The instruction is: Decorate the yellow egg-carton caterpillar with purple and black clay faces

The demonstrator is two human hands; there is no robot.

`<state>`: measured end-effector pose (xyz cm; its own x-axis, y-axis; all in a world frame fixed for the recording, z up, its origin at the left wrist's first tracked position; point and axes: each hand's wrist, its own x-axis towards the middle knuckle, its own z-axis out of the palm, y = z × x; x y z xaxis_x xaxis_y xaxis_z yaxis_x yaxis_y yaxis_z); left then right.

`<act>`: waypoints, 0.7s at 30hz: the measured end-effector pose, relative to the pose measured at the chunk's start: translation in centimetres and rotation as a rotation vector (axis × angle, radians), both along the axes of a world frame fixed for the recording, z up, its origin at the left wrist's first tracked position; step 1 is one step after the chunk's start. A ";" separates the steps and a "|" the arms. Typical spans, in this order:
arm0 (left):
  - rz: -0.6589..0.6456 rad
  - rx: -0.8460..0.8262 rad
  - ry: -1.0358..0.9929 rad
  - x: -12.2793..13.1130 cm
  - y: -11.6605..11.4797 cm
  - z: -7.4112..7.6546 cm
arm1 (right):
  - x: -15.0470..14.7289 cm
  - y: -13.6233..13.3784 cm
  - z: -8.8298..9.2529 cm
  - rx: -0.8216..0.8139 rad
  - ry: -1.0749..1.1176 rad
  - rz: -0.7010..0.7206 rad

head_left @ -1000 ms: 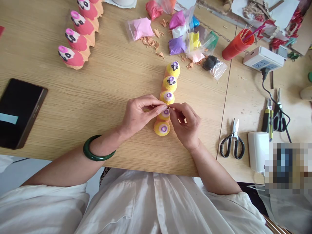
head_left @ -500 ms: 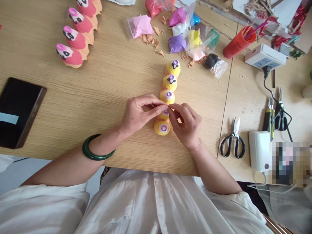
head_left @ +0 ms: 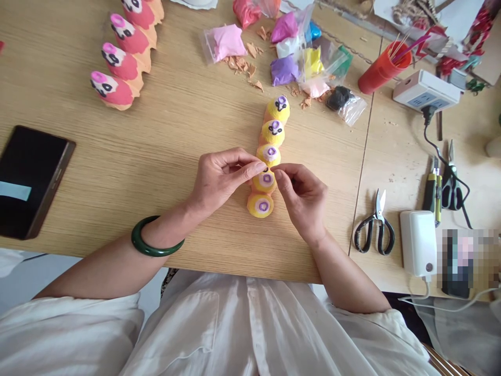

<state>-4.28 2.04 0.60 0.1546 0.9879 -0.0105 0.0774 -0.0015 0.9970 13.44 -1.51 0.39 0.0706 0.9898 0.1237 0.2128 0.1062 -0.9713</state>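
Observation:
A row of yellow domes (head_left: 260, 206) with white patches and purple rings stands upright in line on the table. The two farthest domes also bear black marks. My left hand (head_left: 225, 180) is over the row from the left, thumb and forefinger pinched at a small black piece (head_left: 265, 169) by the fourth dome. From the right my right hand (head_left: 303, 196) reaches in, thumb and forefinger close together beside that dome; whether anything is between them is too small to tell. A narrow gap separates the fingertips of both hands.
Pink dome row (head_left: 113, 90) at upper left, phone (head_left: 33, 180) at left. Bags of coloured clay (head_left: 285, 70) and orange scraps lie beyond the yellow row. To the right are scissors (head_left: 376, 224), a red cup (head_left: 385, 68), a power strip (head_left: 426, 94) and a white charger (head_left: 418, 243).
My fingertips have parted slightly, my left hand shifting left and my right hand turning a little. The small black piece now shows between them.

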 end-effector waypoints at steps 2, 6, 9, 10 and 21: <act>-0.004 0.039 0.003 -0.1 0.0 -0.2 | -0.1 0.1 0.3 -0.105 0.097 0.041; -0.021 0.101 0.069 -0.2 0.0 -0.4 | -0.3 0.0 0.7 -0.234 0.183 0.073; -0.033 0.142 0.107 -0.2 -0.2 -0.4 | -0.5 -0.2 0.7 -0.228 0.194 0.072; -0.036 0.150 0.112 -0.2 -0.2 -0.3 | -0.5 -0.2 0.7 -0.222 0.195 0.071; -0.062 0.156 0.061 -0.2 -0.3 -0.2 | -0.4 0.2 0.4 -0.198 0.219 0.027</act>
<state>-4.45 1.76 0.39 0.2187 0.9670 0.1308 0.1328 -0.1623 0.9778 13.08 -1.30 0.79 0.0474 0.9950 -0.0877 -0.0042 -0.0876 -0.9961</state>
